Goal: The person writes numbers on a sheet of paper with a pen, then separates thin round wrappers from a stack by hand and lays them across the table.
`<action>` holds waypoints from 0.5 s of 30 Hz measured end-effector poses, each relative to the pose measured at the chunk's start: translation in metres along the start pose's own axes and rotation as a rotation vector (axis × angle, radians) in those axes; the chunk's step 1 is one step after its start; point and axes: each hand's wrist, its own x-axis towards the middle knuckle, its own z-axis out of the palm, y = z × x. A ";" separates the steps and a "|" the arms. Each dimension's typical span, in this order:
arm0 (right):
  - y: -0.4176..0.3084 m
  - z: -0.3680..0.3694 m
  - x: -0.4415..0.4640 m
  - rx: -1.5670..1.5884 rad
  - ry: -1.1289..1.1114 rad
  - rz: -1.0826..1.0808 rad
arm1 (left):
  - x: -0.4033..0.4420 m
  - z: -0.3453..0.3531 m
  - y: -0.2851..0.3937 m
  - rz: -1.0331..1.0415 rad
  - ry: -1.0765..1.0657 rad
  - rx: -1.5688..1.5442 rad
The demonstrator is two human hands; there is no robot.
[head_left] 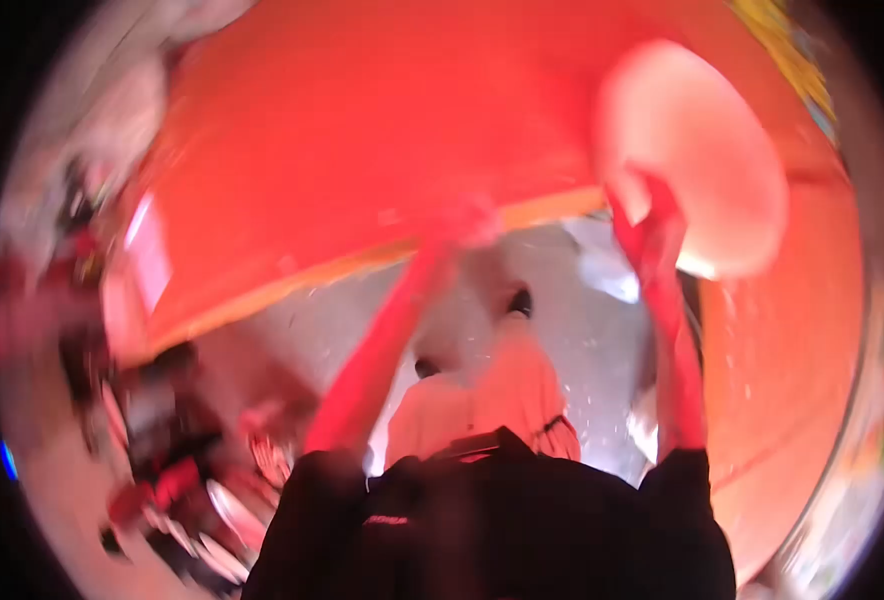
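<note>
My right hand (654, 225) grips the lower left edge of a large pale oval object (707, 150). It looks smooth and is smeared by motion, so I cannot tell its exact kind. My left hand (472, 222) is blurred near the front edge of a red-orange table (382, 130). Its fingers do not show clearly, and I see no object in it.
Another orange surface (782, 360) runs down the right side. A whitish, bag-like thing (602, 262) shows below the table edge, near my right wrist. Blurred items (177, 490) lie at the lower left. Something yellow (787, 50) sits at the upper right.
</note>
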 end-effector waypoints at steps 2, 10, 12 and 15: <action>0.022 0.024 -0.036 0.042 -0.180 -0.287 | -0.075 0.042 -0.062 -0.210 0.189 -0.246; -0.053 0.157 0.029 -0.740 -0.414 -0.968 | -0.197 0.047 -0.296 -0.369 0.685 -0.894; -0.073 0.178 -0.005 -0.933 -0.275 -1.017 | -0.271 0.009 -0.311 -0.296 0.825 -1.059; -0.008 0.243 -0.007 -1.006 -0.367 -0.953 | -0.318 -0.068 -0.407 -0.469 1.038 -1.070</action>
